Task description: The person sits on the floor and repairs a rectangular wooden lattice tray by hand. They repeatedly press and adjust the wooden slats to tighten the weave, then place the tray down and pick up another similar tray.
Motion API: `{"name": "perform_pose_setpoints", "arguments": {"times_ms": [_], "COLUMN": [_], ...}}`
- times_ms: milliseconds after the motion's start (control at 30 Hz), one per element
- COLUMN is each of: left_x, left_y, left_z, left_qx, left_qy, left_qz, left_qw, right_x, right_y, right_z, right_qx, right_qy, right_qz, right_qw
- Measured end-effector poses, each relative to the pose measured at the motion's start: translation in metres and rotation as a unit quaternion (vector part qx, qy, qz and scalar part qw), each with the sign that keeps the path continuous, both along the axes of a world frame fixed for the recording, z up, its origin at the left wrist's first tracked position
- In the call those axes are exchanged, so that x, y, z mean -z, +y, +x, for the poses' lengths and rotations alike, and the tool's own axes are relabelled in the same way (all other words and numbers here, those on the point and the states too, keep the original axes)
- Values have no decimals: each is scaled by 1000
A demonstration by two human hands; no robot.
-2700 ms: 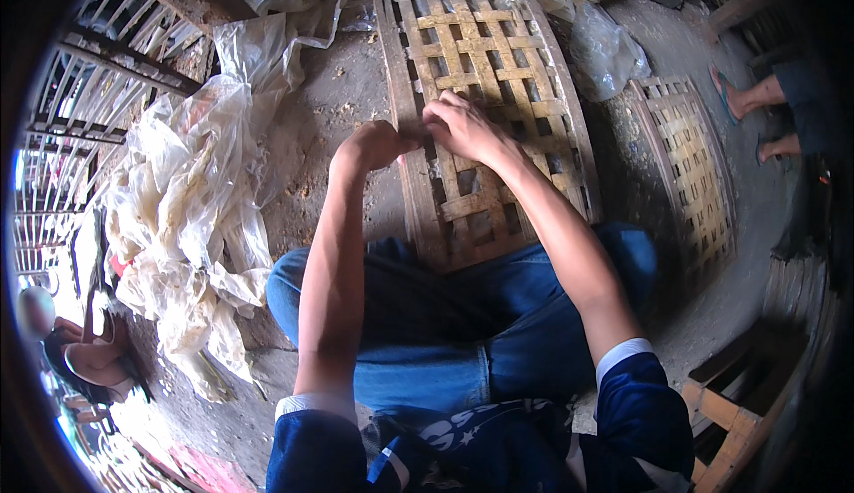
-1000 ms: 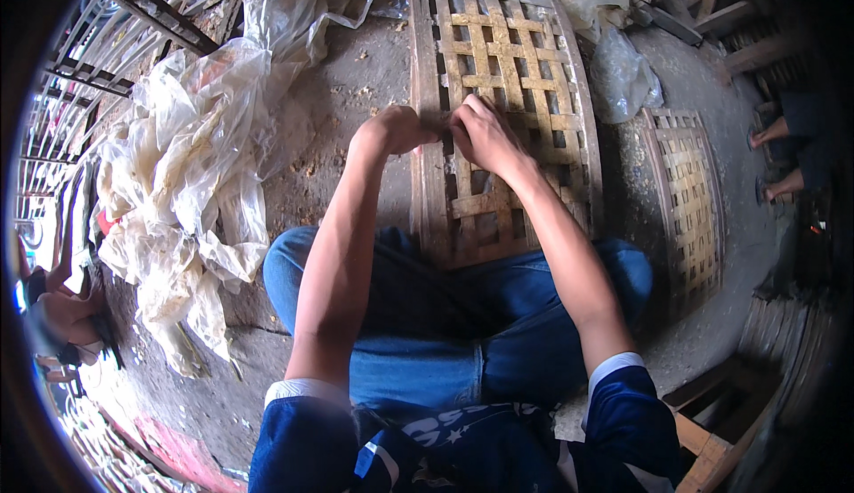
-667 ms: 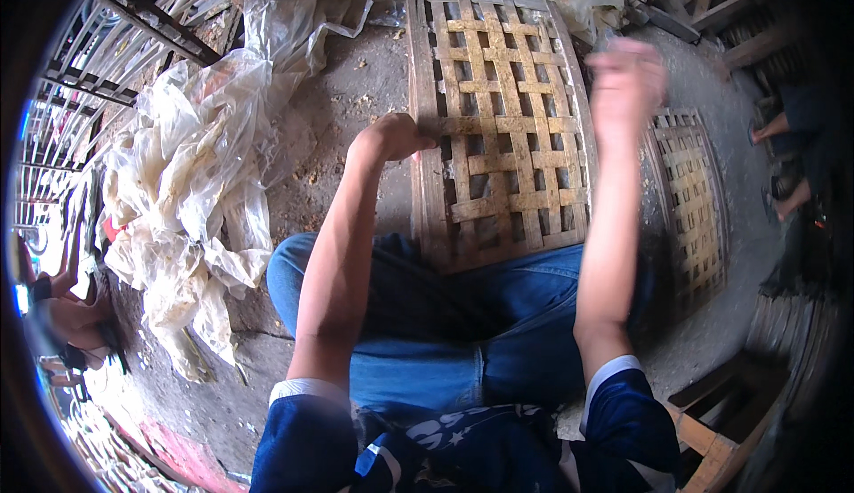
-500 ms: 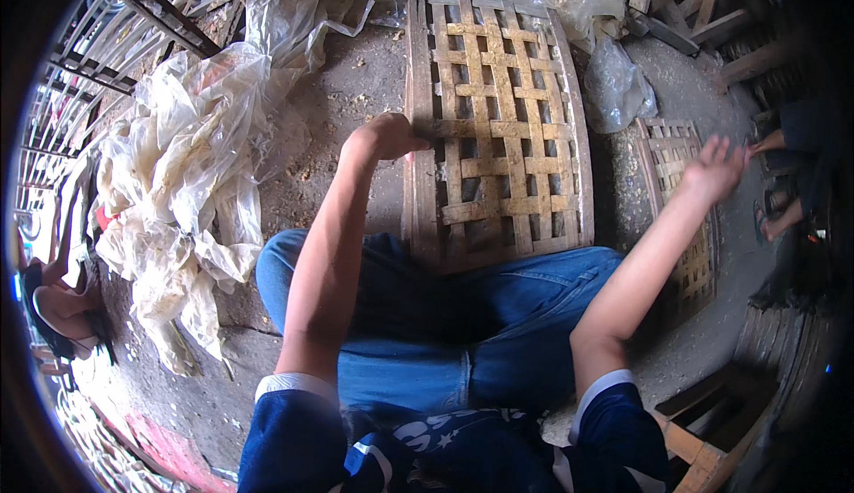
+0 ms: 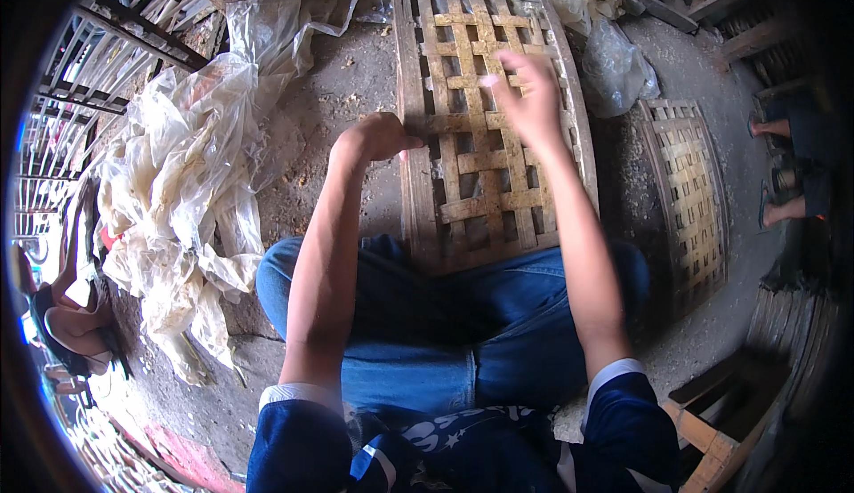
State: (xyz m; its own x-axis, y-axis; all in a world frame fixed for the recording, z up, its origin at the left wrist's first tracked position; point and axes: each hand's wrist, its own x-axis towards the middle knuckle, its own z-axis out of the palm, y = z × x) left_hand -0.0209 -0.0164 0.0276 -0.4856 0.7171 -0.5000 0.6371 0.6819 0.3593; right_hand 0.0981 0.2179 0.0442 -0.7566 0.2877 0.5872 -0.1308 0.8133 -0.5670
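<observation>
**One hand on the rail, the other in the air**

In the head view, the left hand [image 5: 378,137] had the woven panel [image 5: 458,123] by its left rail [image 5: 416,199], fingers curled in and thumb pointing toward the slats; the fingertips were tucked out of sight, so I couldn't tell whether something thin was pinched there too. The panel spread out to the right of that hand, its near end close by the jeans [image 5: 409,368]; whether it rested on the folded legs I couldn't make out. The right hand [image 5: 532,92] hung over the slats, to the right of the left hand and a little farther out, loose, fingers parted and slightly bent; it was somewhat blurred, and I saw nothing in it.

Well to the left of the left hand lay crumpled plastic sheeting [image 5: 169,173]; to the right of the right hand were a clear plastic heap [image 5: 618,70] and, farther over, a smaller lattice [image 5: 692,177]; beyond that showed a co-worker's leg [image 5: 787,213].

My worry was that only the left hand seemed to steady the panel; a slackened grip under a push could have let it skid or twist; rough slat edges could have splintered into bare skin; a hasty right hand could have snagged a finger in a gap.
</observation>
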Motion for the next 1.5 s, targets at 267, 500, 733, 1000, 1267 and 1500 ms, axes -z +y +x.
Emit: {"name": "perform_pose_setpoints", "arguments": {"times_ms": [267,500,733,1000,1267,1500], "left_x": [-21,-14,-22,-28,-19,-4], "left_y": [2,2,2,3,7,-2], "left_z": [8,6,7,9,3,4], "left_qx": [-44,-32,-47,-60,-10,-22], "left_qy": [-60,-42,-59,-61,-64,-30], "left_qz": [14,-4,20,7,15,15], "left_qw": [997,999,997,996,998,999], "right_x": [53,49,57,60,62,-57], "right_y": [-63,-65,-66,-67,-49,78], "right_z": [0,1,-1,-1,-5,70], "right_qx": [-142,-168,-171,-180,-225,6], "right_qy": [-83,-86,-39,-40,-10,78], "right_qz": [44,18,15,3,15,-348], "right_qw": [986,982,984,983,974,934]}}
